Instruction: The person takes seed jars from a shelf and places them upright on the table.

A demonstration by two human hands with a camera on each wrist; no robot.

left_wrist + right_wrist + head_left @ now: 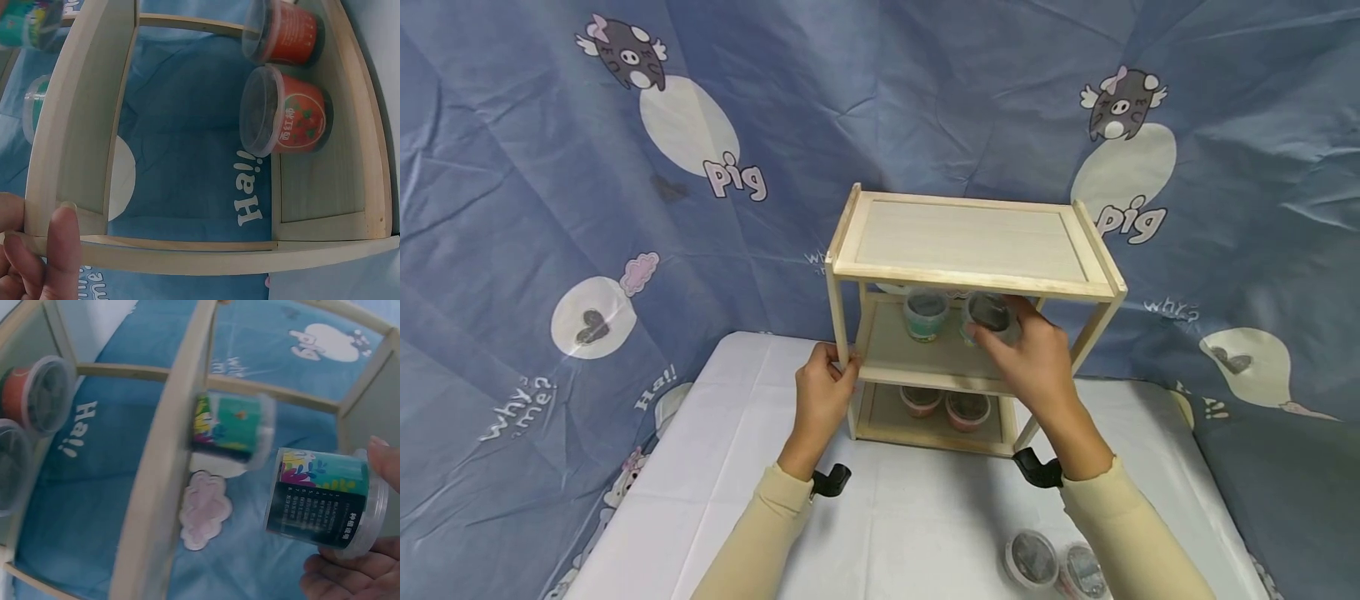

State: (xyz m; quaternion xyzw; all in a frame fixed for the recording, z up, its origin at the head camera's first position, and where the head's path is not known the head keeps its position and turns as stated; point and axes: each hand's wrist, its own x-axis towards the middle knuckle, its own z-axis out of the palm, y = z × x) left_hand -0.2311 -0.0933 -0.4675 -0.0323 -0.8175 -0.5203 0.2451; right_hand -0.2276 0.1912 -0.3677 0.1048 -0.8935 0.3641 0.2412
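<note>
Head view: the right hand (1039, 360) grips a cup (988, 312) over the rack's (970, 237) middle shelf (917, 362), where a second cup (925, 321) stands; the left hand (822, 390) pinches the rack's left front post (837, 312).

- One left hand (823, 385), one right hand (1037, 358)
- One three-shelf wooden rack (970, 237), gripped by the left hand
- Two green-labelled tubs (926, 317): one held in the right hand, one just left of it
- Two red-labelled tubs (967, 408), below and between the hands
- Two more tubs (1032, 558) on the tabletop (910, 533), behind the right hand (six tubs altogether)
- Two black wrist devices (831, 481), one behind each hand
</note>
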